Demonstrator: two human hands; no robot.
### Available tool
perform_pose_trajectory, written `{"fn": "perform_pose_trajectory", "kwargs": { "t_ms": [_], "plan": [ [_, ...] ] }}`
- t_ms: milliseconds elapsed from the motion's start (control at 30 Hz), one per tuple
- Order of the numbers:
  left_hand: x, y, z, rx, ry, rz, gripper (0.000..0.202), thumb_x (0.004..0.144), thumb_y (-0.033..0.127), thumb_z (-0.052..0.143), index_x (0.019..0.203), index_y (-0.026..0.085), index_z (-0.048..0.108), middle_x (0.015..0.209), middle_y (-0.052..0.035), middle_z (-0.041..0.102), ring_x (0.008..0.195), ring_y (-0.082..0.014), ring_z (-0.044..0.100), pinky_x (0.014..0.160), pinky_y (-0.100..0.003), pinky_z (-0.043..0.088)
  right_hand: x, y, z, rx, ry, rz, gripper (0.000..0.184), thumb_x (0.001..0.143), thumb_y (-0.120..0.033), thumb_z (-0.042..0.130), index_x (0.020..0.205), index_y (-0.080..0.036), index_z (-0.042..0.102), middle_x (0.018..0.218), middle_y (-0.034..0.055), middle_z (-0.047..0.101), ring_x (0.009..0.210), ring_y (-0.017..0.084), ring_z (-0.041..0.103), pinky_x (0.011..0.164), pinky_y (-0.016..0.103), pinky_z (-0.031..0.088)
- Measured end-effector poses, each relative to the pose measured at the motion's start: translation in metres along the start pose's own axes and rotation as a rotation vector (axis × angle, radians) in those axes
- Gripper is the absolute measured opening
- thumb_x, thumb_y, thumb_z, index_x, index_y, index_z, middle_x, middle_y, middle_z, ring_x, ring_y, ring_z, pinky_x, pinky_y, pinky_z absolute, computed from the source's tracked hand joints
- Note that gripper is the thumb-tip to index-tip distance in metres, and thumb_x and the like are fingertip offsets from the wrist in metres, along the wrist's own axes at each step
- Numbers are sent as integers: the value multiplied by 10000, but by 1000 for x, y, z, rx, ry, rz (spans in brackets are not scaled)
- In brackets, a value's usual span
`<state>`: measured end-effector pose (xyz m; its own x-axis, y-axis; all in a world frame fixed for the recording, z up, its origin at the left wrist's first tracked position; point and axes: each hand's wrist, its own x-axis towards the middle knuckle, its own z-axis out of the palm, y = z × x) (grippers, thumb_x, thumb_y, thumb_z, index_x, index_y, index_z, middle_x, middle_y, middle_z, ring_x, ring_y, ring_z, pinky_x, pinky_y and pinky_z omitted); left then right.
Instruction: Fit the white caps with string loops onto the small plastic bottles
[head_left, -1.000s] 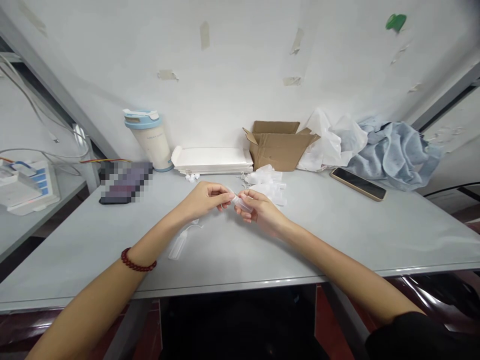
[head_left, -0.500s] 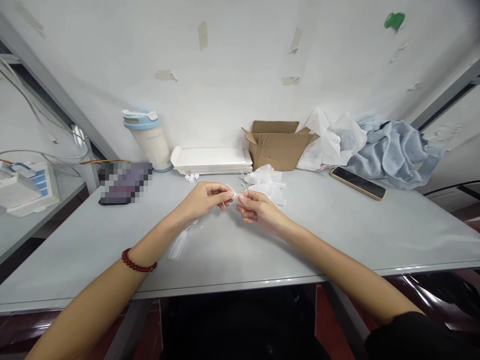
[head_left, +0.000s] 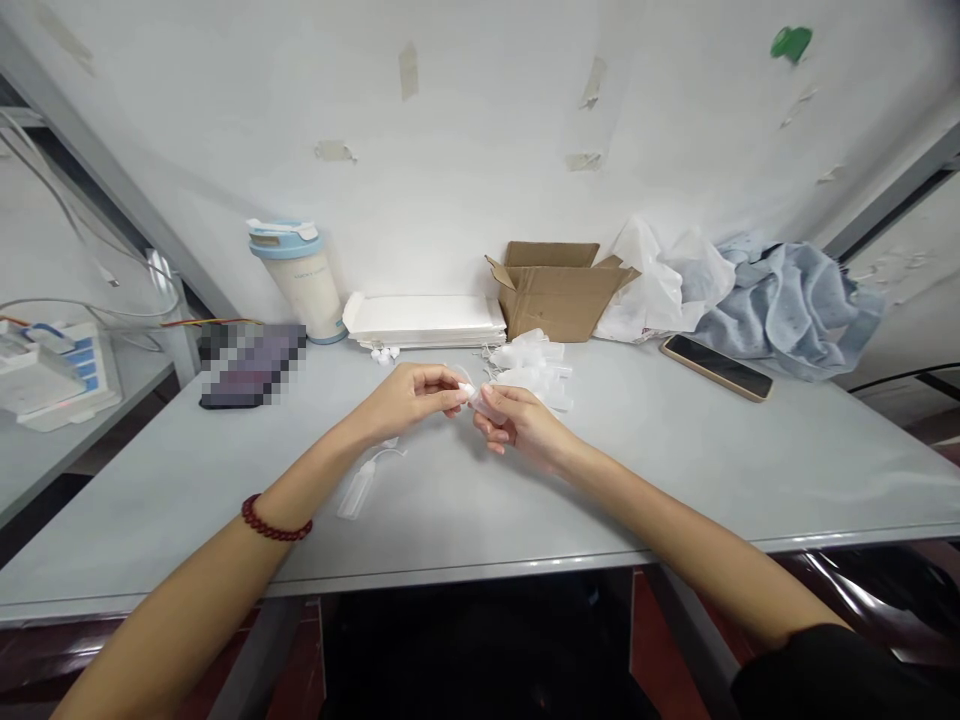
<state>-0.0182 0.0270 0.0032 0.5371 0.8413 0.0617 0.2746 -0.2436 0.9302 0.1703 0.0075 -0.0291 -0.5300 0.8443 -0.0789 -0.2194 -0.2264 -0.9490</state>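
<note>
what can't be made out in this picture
All in the head view:
Clear piece in the right hand: mostly covered by that hand.
White tip at the left hand: too small to tell whether it is attached.
Cardboard box: inside bottom hidden by its front wall.
White-and-blue device: cut off by the left edge.

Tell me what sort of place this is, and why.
Probably a workshop or light-assembly bench: a long grey table against a wall, with a pile of translucent plastic pieces and an open cardboard box.
</note>
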Motion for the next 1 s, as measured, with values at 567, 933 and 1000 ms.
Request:
{"fn": "perform_pose_trajectory", "kwargs": {
  "t_ms": [567, 933, 1000],
  "plan": [
    [-2, 0, 3, 316, 2, 25, 369, 897, 374, 482, 602, 158, 536, 567, 31, 521, 538, -96, 455, 525, -215, 346, 0, 8, 5, -222, 123, -121, 385, 781, -544, 593, 781, -172, 495, 620, -55, 425, 480, 59, 335, 449, 237, 365],
    [-2, -4, -1, 291, -2, 183, 217, 853, 303, 575, 987, 191, 704, 966, -42, 692, 834, -162, 614, 748, -262, 471, -2, 1, 3, -93, 102, -5, 404, 789, -541, 603, 704, -179, 446, 590, -66, 390, 460, 41, 267, 441, 215, 308],
    [-2, -3, 0, 290, 3, 162, 229, 866, 341, 562, 971, 197, 706, 944, -34, 691, 821, -157, 610, 720, -249, 466, -2, 1, 4, -99, 100, -14, 395, 795, -531, 600, 709, -176, 450, 593, -66, 389, 463, 40, 265, 444, 215, 315]
  ]
}}
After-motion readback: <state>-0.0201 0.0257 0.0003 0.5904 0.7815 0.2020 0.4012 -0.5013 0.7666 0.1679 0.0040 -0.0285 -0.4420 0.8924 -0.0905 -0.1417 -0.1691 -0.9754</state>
